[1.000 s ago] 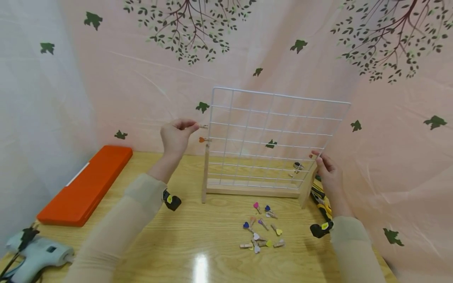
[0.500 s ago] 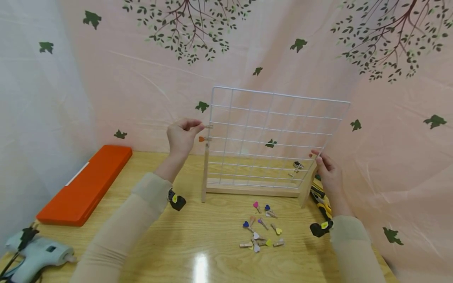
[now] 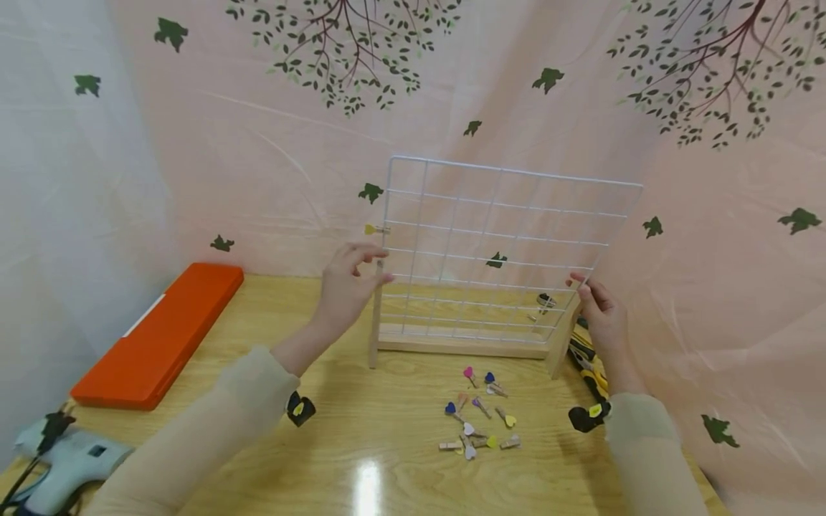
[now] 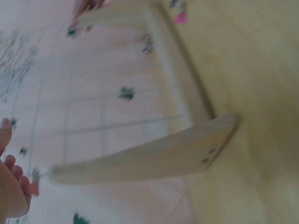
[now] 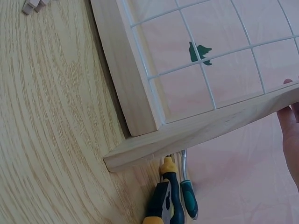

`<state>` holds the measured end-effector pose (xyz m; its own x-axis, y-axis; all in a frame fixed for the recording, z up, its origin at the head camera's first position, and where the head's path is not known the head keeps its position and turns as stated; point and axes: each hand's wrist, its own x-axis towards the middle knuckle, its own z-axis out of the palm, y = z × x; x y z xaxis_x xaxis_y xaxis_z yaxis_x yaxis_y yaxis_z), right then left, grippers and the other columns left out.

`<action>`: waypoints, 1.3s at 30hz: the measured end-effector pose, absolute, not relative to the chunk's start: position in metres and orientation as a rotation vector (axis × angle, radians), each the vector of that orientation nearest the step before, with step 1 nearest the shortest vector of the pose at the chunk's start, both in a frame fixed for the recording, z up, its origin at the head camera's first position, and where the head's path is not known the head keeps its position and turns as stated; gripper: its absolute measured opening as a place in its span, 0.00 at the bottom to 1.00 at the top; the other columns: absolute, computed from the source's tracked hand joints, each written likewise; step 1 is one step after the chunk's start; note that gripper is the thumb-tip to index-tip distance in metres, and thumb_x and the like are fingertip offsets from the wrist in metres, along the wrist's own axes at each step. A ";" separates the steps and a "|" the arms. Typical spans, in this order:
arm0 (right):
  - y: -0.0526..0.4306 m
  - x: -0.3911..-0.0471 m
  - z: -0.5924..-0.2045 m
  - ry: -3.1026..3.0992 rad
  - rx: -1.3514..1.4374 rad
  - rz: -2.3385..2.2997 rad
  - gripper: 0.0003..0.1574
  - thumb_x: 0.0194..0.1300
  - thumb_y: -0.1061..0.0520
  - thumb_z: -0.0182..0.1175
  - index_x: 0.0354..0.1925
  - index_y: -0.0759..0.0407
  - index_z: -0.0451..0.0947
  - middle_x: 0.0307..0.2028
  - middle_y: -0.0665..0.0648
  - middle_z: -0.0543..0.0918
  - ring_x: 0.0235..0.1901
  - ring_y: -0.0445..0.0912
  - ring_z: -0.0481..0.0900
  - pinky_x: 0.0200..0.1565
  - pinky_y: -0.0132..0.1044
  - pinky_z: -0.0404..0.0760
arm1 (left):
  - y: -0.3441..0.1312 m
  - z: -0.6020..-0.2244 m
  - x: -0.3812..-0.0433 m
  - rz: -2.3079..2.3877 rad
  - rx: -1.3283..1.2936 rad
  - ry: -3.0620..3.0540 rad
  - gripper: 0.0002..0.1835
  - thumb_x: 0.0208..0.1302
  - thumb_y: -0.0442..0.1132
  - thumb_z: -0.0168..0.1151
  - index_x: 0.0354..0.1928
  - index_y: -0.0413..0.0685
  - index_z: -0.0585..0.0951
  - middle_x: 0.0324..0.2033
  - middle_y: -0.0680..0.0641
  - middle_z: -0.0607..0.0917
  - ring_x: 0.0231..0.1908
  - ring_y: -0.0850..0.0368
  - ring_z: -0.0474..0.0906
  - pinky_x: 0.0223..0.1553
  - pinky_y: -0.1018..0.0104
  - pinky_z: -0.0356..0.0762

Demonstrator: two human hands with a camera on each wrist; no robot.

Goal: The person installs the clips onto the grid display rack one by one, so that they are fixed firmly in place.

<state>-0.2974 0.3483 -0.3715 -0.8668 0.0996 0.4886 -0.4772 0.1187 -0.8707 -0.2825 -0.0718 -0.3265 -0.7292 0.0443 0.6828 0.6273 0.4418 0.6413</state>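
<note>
Two bare hands flank a white wire grid [image 3: 498, 234], which stands upright in a wooden stand [image 3: 464, 348] on a wood-grain table [image 3: 323, 451]. The left hand [image 3: 347, 285] is at the grid's left edge; its thumb and forefinger are spread apart and grip nothing. Just above it, a yellow heart clip [image 3: 370, 229] is fastened to the left side wire, its heart pointing outward. In the left wrist view, an orange clip [image 4: 34, 187] shows just beside the fingers, near the top of the left post.

The right hand [image 3: 604, 312] pinches the grid's right edge near the top of the right post.

In front of the stand, loose clips [image 3: 480, 407] lie scattered, with pink, blue, purple, white and yellow hearts among them. Behind the right post lie pliers [image 3: 589, 370]; the right wrist view also shows a teal-handled tool [image 5: 189, 198] beside them. On the table's left side, an orange case [image 3: 161, 337] lies flat, with a pale glue gun [image 3: 77, 457] nearer the camera.
</note>
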 end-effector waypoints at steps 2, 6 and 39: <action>0.348 -0.297 -0.371 -1.965 0.366 1.810 0.23 0.66 0.61 0.47 0.56 0.72 0.65 0.49 0.63 0.77 0.44 0.43 0.77 0.38 0.26 0.79 | -0.065 -0.339 -0.273 -1.257 -0.637 -2.204 0.21 0.44 0.42 0.69 0.44 0.50 0.79 0.41 0.53 0.78 0.40 0.56 0.71 0.35 0.61 0.72; 0.349 -0.298 -0.372 -1.961 0.374 1.815 0.23 0.66 0.61 0.47 0.56 0.73 0.65 0.49 0.62 0.77 0.43 0.41 0.77 0.38 0.26 0.79 | -0.051 -0.369 -0.258 -1.165 -0.782 -2.366 0.24 0.43 0.46 0.69 0.46 0.51 0.78 0.42 0.54 0.79 0.42 0.56 0.72 0.40 0.61 0.74; 0.349 -0.298 -0.371 -1.946 0.363 1.842 0.24 0.65 0.60 0.48 0.56 0.73 0.65 0.48 0.60 0.78 0.43 0.40 0.78 0.38 0.27 0.79 | 0.029 -0.463 -0.202 -0.884 -1.551 -2.802 0.13 0.41 0.46 0.69 0.29 0.52 0.76 0.21 0.61 0.75 0.23 0.74 0.68 0.25 0.86 0.67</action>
